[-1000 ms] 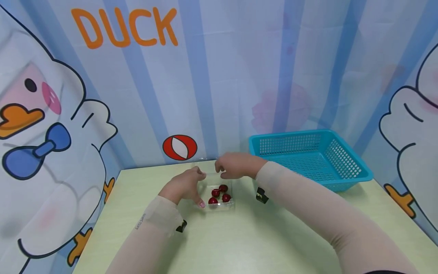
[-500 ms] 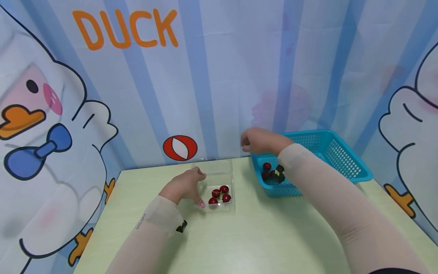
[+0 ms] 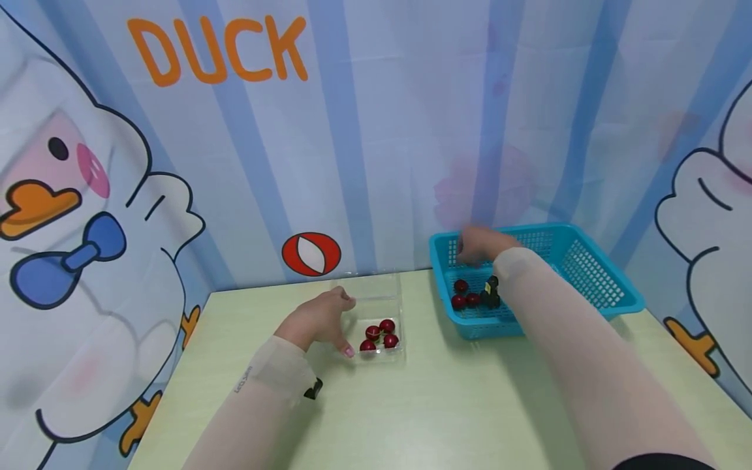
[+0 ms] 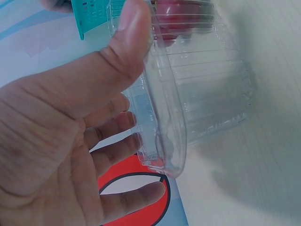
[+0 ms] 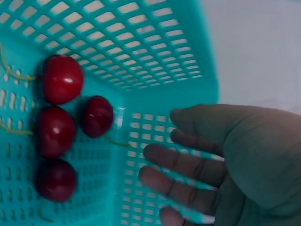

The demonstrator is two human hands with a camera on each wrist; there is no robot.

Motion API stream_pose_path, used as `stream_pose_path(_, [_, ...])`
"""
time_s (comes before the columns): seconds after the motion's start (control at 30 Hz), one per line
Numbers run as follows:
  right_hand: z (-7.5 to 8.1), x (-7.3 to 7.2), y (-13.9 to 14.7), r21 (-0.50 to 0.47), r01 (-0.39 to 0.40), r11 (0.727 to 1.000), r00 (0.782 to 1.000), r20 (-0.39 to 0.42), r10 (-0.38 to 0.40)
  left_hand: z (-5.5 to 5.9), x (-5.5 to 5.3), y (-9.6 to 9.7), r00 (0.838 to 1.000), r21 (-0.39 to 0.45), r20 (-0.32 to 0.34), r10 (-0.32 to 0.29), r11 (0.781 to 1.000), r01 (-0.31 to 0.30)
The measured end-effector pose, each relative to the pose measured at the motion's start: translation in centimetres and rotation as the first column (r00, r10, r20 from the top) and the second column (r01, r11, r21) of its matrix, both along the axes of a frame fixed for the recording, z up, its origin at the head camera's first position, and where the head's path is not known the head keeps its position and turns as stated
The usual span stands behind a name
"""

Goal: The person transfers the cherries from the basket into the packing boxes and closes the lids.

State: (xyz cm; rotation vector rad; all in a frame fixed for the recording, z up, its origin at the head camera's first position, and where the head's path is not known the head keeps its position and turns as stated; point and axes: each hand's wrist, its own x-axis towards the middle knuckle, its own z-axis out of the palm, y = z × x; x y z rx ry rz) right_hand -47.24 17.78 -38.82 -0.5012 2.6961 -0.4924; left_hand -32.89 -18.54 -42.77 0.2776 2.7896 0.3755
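My left hand (image 3: 317, 318) rests along the left side of a clear plastic box (image 4: 207, 89). In the left wrist view its thumb touches the rim, and its fairly straight fingers lie spread beside the same edge. Several dark red cherries (image 3: 373, 333) sit in the near part of this box. My right hand (image 5: 235, 165) is over the left end of a turquoise perforated basket (image 3: 566, 230), fingers apart and slightly bent, with nothing between them. Several stemmed cherries (image 5: 59, 132) lie on the basket floor, away from the fingertips; one is hidden in the head view by the arm.
Both things stand on a pale table (image 3: 399, 418), the box left of the basket. A printed duck curtain (image 3: 388, 163) hangs straight behind the table's back edge. Small black wrist cameras (image 3: 314, 389) sit under both sleeves.
My right hand has moved right, from above the back of the plastic box to the basket, then further in over it. The left hand, the box and its cherries have stayed put.
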Motion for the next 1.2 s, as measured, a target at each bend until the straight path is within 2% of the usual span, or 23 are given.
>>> stream_pose_path(0.13, [-1.2, 0.0, 0.0, 0.041, 0.053, 0.998, 0.996, 0.074, -0.056, 0.0, 0.0, 0.0, 1.0, 0.007, -0.002, -0.001, 1.0, 0.001])
stream_pose_path(0.37, [-2.7, 0.3, -0.8, 0.155, 0.112, 0.982, 0.984, 0.123, -0.132, 0.0, -0.2, 0.0, 1.0, 0.003, -0.003, -0.004, 1.0, 0.004])
stream_pose_path(0.77, [-3.8, 0.6, -1.1, 0.122, 0.141, 0.983, 0.977, 0.142, -0.158, -0.2, 0.0, 0.1, 1.0, 0.012, 0.004, 0.008, 1.0, -0.008])
stream_pose_path(0.97, [-3.3, 0.4, -1.0, 0.126, 0.139, 0.982, 0.976, 0.148, -0.157, -0.2, 0.0, 0.3, 1.0, 0.014, 0.008, 0.017, 1.0, -0.017])
stream_pose_path(1.07, [-2.5, 0.4, -0.9, 0.135, 0.098, 0.986, 0.988, 0.109, -0.113, -0.1, 0.1, 0.2, 1.0, 0.015, 0.008, 0.023, 1.0, -0.023])
stream_pose_path(1.2, [-1.5, 0.7, -1.0, 0.085, 0.039, 0.996, 0.996, 0.077, -0.046, 0.0, 0.2, 0.1, 0.999, 0.015, 0.009, 0.032, 0.999, -0.032])
